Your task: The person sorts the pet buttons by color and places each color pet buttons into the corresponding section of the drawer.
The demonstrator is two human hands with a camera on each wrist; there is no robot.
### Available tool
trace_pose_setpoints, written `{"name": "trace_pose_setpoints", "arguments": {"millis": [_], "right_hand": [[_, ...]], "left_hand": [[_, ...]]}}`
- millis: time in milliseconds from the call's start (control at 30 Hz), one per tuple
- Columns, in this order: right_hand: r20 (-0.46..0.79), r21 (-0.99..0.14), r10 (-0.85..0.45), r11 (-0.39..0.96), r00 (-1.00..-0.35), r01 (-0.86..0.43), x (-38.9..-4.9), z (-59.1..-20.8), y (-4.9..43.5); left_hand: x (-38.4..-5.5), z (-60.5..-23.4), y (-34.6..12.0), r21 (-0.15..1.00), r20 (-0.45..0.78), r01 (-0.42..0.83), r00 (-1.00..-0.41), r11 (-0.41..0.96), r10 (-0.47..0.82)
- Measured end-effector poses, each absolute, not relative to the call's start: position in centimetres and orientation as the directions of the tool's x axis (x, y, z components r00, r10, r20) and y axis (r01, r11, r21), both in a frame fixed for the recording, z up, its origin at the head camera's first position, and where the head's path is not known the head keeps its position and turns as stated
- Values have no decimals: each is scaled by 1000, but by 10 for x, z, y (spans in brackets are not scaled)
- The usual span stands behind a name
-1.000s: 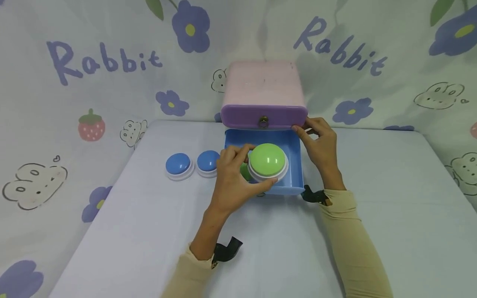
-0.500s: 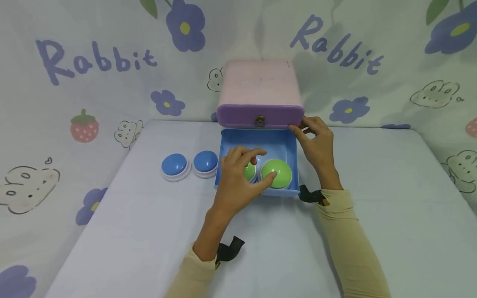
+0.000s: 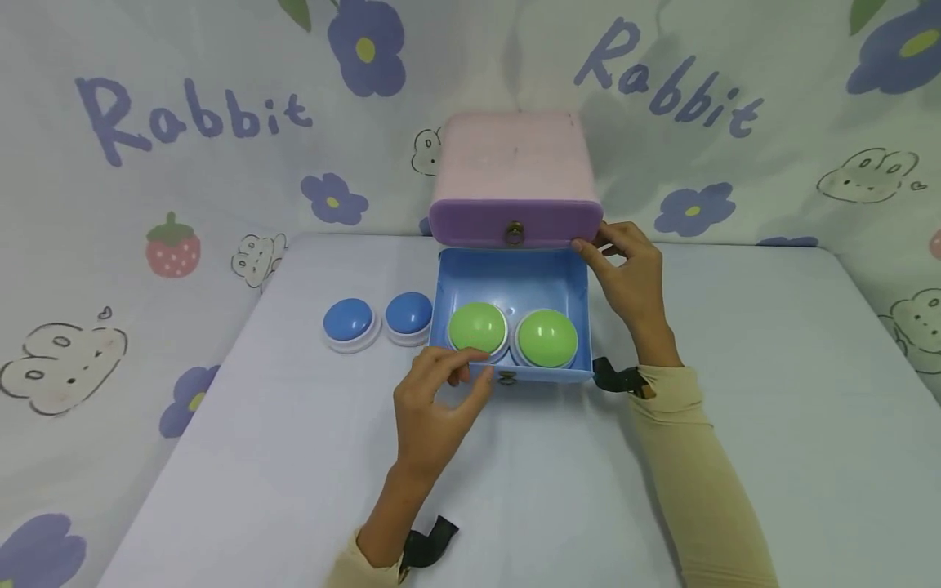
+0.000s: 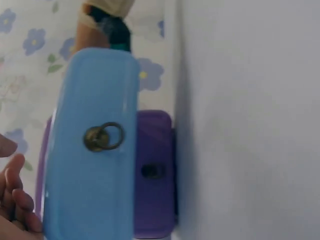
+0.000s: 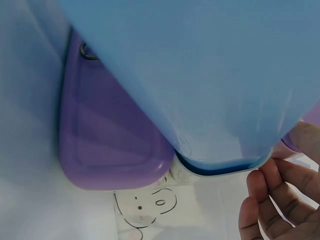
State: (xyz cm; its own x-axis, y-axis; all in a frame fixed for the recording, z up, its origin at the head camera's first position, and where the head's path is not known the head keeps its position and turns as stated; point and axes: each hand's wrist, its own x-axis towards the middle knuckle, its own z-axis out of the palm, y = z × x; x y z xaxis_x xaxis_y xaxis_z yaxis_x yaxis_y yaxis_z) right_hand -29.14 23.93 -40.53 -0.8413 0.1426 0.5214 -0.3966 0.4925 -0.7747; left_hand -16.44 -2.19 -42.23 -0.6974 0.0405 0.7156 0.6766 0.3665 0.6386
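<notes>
A small pink drawer cabinet (image 3: pixel 515 155) stands at the back, its purple top drawer (image 3: pixel 470 222) closed. Below that, a blue drawer (image 3: pixel 507 273) is pulled out, with two green dome buttons (image 3: pixel 478 327) on white bases side by side near its front. My left hand (image 3: pixel 434 412) hovers at the drawer's front left edge, fingers loosely bent and holding nothing. In the left wrist view, the drawer's blue front (image 4: pixel 90 185) carries a brass ring pull (image 4: pixel 114 135). My right hand (image 3: pixel 631 282) grips the cabinet's right front corner, thumb at the front and fingers round the side.
Two blue dome buttons (image 3: pixel 349 320) on white bases stand on the white table (image 3: pixel 243 482), left of the drawer. A purple lower drawer (image 5: pixel 115 135) sits under the blue one. A printed cloth (image 3: pixel 243 188) hangs behind the cabinet.
My left hand has set the second green button into the blue drawer, let go, and drawn back toward the front left. My right hand stays at the cabinet's corner.
</notes>
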Motion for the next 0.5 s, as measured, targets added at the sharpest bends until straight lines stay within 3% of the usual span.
{"name": "trace_pose_setpoints", "arguments": {"millis": [133,367,500], "right_hand": [[522,-774,141,492,-841,-398,-293,-402,240],[507,-785,148,487,-849,-383,-291,-404,239],[519,-781,147,483,-842,-397,-291,-403,238]], "left_hand": [[-157,-437,-23,649,703,660,-710,380,33],[-147,-456,-17,773,488,458,-872,438,50],[-148,-463,-9,806,469,431,-883,407,8]]}}
